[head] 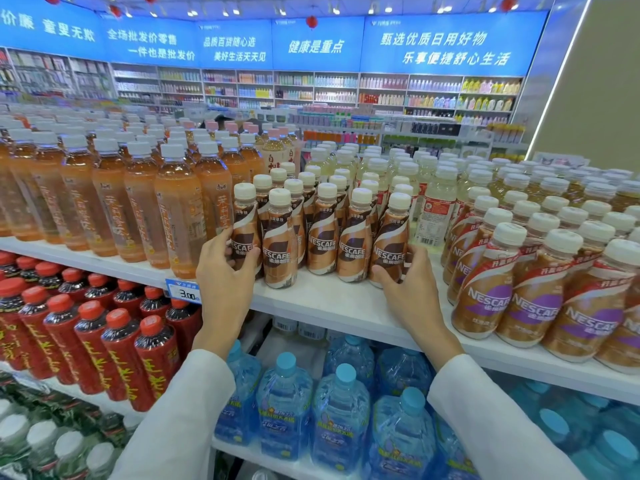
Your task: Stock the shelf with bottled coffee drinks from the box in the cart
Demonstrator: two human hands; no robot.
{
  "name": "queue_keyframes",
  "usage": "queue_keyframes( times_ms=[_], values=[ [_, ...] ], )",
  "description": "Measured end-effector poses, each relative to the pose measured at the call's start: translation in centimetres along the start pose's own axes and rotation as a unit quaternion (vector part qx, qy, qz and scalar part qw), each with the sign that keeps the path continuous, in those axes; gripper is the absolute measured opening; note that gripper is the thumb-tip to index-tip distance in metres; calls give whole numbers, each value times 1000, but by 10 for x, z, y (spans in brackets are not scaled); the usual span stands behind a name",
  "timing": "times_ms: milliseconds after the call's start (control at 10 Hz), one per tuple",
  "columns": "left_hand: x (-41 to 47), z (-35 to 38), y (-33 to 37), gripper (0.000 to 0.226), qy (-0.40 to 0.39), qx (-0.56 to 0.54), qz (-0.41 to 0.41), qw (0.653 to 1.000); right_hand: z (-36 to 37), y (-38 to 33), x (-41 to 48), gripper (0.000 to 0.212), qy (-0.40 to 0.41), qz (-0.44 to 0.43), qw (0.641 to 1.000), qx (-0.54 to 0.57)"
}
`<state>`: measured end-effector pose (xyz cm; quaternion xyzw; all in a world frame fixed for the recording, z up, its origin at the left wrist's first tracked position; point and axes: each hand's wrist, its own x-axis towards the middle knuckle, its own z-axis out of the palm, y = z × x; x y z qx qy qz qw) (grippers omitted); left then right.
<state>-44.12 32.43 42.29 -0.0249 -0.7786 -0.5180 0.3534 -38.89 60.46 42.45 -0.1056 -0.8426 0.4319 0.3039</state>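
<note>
Head view, one item: a white shelf (332, 299) running across the middle of the frame, carrying a block of brown-labelled coffee bottles (323, 237) at centre, cream caps up, front row standing a little back from the shelf's front edge. The left hand (225, 271) wraps its fingers round the leftmost front bottle (244, 230), thumb toward the next bottle over; the right hand (405, 289) is cupped against the rightmost front bottle (389, 240), fingers curled at its base, though whether it truly grips or only presses I cannot tell. Box and cart: not in view. Neighbours: tall orange tea bottles (138, 202) touching the block's left side, purple-labelled coffee bottles (533, 271) to the right across a bare gap, pale drink bottles (429, 202) just behind. Hazards, as judged: the front row is uneven and closely packed, so squeezing inward from both ends could tip a middle bottle forward off the edge onto the blue water bottles (287, 400) below; a push too far left could rock the tall tea bottles; a price tag (183, 291) at the shelf lip could be knocked by the left wrist.
</note>
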Motion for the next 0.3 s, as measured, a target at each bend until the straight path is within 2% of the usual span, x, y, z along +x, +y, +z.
queue_keyframes(
  times_ms=[200,300],
  values=[
    [-31,-6,3,49,-2,-38,-16,999,-7,0,-14,73,0,-5,1000,-8],
    [-45,-8,0,43,-5,-41,-38,998,-10,4,-22,69,7,-10,1000,-8]
  ],
)
